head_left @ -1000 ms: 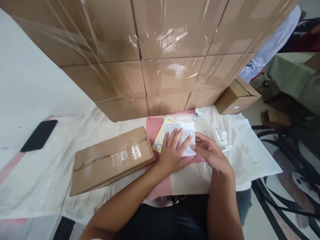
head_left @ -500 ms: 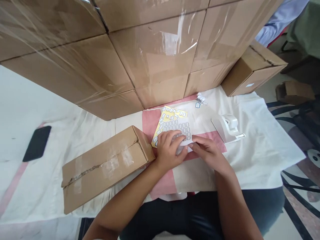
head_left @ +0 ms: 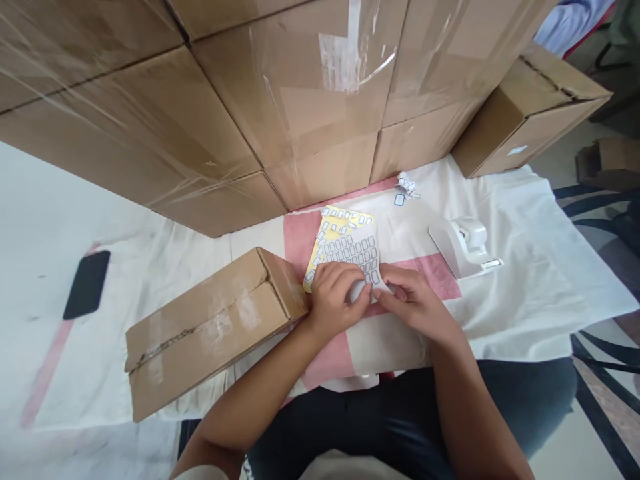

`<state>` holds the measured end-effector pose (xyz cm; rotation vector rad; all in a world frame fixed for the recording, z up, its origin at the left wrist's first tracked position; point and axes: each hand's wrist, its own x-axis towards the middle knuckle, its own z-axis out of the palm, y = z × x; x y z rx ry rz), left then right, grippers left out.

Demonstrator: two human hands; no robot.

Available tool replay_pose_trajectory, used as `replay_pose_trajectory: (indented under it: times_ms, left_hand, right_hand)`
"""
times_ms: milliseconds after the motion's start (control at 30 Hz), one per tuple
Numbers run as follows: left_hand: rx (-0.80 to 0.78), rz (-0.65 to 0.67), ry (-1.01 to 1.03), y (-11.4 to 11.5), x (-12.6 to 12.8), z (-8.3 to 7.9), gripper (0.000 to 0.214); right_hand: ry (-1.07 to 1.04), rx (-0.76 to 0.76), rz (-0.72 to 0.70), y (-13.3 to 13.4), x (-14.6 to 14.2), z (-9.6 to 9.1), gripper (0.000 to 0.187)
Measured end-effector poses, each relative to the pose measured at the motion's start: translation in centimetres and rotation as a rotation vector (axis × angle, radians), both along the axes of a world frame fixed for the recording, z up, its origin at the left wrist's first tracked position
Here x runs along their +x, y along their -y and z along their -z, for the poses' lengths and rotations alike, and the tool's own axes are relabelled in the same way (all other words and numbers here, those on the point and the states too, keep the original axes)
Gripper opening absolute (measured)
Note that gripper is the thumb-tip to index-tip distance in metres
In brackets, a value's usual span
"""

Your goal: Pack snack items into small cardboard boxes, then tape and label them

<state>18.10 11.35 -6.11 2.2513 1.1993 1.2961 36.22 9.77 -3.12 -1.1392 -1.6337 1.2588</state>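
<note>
Left hand and right hand pinch a curled white sticker sheet of small blue-framed labels.

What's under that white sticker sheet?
A yellow sheet pokes out along its top and left, lying on the cloth. The left hand and right hand cover the white sheet's near edge, so beneath there is hidden.

Bare forearms — dark trousers

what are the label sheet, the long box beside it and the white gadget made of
label sheet: thin white paper, blue-outlined stickers, near edge curling.
long box: matte brown cardboard, shiny clear tape on its seam.
white gadget: smooth, likely moulded plastic.
</note>
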Motion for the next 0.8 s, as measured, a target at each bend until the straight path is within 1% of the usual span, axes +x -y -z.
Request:
replay_pose_trajectory:
  times_ms: [67,133,233,267,433,633,700,800]
  left_hand:
    - [-0.016,0.005,0.000,-0.02,-0.03,-0.10,0.007]
    - [-0.007,0.028,-0.002,-0.03,-0.07,-0.18,0.004]
    - [0.050,0.078,-0.021,-0.03,-0.18,-0.22,0.017]
    - [0.069,0.088,-0.037,-0.03,-0.23,-0.23,0.017]
    - [0.142,0.085,-0.110,-0.03,-0.42,-0.33,0.006]
    - [0.145,0.069,-0.123,0.16,-0.44,-0.39,0.006]
    - [0.143,0.075,-0.122,0.21,-0.48,-0.35,0.006]
    - [0.145,0.088,-0.122,0.21,-0.54,-0.33,0.012]
  right_hand:
    - [0.002,0.009,-0.011,-0.04,-0.06,0.08,0.036]
    - [-0.031,-0.021,-0.029,0.03,0.06,0.23,0.035]
    - [-0.074,-0.060,-0.045,0.33,0.42,0.45,0.033]
    - [-0.072,-0.061,-0.046,0.45,0.51,0.48,0.033]
    - [-0.003,-0.027,-0.041,0.84,0.34,0.17,0.028]
    - [0.010,-0.029,0.011,0.75,-0.05,-0.09,0.029]
    - [-0.001,-0.039,0.009,0.72,0.03,-0.05,0.028]
    - [-0.015,-0.055,-0.015,0.75,0.16,-0.10,0.025]
